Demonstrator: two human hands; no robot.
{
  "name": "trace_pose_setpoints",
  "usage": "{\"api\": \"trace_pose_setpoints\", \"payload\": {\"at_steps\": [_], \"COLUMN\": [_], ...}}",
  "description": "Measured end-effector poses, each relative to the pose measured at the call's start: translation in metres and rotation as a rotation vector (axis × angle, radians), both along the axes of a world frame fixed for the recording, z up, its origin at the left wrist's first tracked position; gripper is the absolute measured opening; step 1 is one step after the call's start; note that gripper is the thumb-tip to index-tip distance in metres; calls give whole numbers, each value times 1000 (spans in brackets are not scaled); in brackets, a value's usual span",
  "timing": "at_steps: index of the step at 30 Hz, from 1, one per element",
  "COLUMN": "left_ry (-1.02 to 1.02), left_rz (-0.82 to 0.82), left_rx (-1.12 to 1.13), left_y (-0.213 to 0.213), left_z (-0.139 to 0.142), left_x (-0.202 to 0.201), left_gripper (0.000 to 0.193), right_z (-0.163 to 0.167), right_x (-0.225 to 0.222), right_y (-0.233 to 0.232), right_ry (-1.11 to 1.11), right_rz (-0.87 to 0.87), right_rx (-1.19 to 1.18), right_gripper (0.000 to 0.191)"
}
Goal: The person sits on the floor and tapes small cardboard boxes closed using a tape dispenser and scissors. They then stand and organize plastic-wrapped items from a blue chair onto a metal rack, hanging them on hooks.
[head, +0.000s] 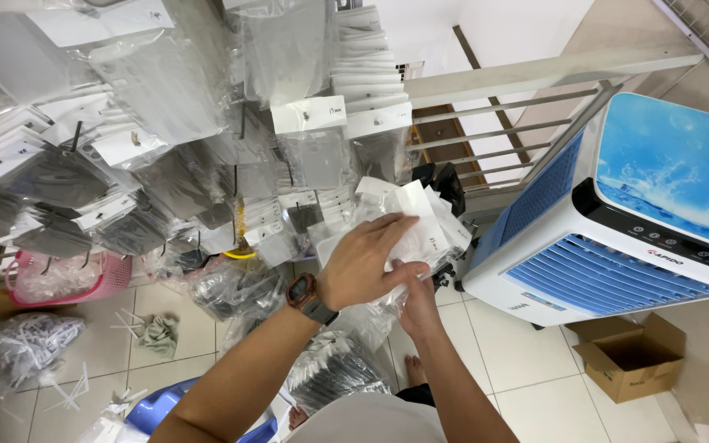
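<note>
Two hands meet just in front of the hanging rack (231,156), a display crowded with clear plastic packets on metal hooks. The left hand (363,262) lies on top, palm down, with a dark wristwatch (305,297) on its wrist; its fingers are stretched flat and pressed onto a bundle of white-carded packets (420,221). The right hand (416,305) is below and mostly covered by the left one, so only its back and wrist show. It seems to close around the lower, transparent part of the bundle, but I cannot tell how its fingers are placed. The bundle itself stays at the lower right edge of the rack, touching the packets that hang there, and how many packets it counts is hard to make out.

To the right of the rack stands a white and blue air cooler (617,238), cut off by the picture edge. Near the cooler's foot, well to the right of the rack, an open cardboard box (629,357) sits on the tiled floor. Under the left side of the rack there is a pink basket (112,279), partly hidden by packets. Below the rack, more bagged packets (334,373) lie on the floor, their content unclear.
</note>
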State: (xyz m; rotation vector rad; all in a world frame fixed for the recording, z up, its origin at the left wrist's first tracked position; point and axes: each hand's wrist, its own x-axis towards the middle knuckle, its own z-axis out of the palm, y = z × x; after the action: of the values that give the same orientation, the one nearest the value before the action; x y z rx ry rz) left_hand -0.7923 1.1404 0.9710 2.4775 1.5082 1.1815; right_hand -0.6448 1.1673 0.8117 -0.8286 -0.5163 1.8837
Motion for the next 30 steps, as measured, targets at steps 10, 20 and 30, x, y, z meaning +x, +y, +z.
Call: {"api": "trace_pose_setpoints", "payload": {"at_steps": [10,20,30], "left_ry": [-414,-334,24], "left_rz": [289,666,804], "left_rx": [-351,70,382], "left_y": [21,57,50], "left_z": [15,31,23], "left_x": [-46,-100,-86], "left_gripper": [55,53,51], "right_z": [-11,-38,-38], "right_x": [21,61,58], "right_y": [-1,5,10], "right_ry": [158,490,551], "right_rz": [101,85,231], "right_rx": [-30,-95,45], "right_gripper": [52,61,67]}}
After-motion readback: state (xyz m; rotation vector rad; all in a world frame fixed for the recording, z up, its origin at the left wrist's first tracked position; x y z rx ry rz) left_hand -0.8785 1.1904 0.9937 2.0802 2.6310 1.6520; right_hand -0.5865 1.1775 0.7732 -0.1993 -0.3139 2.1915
